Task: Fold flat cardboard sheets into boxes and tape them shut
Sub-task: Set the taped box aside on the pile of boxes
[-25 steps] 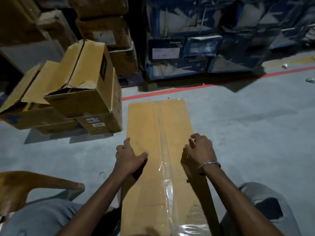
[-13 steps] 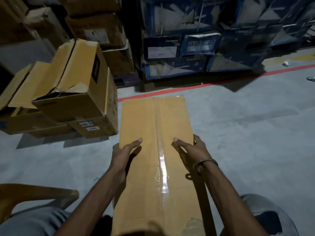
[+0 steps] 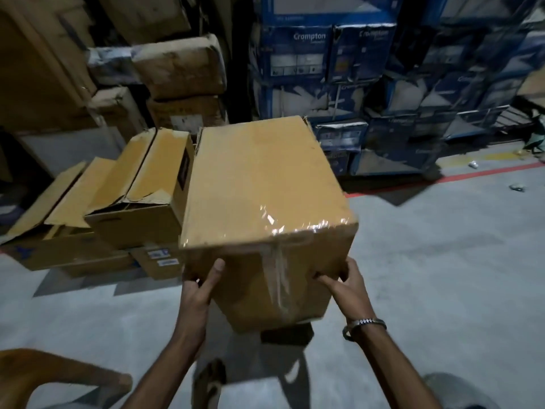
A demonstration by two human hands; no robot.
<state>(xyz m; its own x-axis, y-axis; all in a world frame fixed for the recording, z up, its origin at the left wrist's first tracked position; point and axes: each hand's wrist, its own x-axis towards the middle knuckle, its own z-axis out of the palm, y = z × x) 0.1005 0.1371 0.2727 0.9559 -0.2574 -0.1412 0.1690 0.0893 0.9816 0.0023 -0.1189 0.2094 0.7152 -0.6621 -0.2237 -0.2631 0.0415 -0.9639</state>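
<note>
The box [image 3: 265, 202] in hand looks finished on the end facing the camera: clear tape [image 3: 277, 278] runs down the seam there and wraps over the edge onto the top face. Whether the far end is taped cannot be told. It hangs in the air above the floor [image 3: 427, 276], just beside a pile of brown boxes [image 3: 118, 208] with loose flaps (these seem still untaped), so more work likely remains. The left hand [image 3: 197, 293] grips the near left corner, thumb up the face. The right hand [image 3: 343, 286] clasps the near right edge, its fingers [image 3: 323, 280] curled against the cardboard.
</note>
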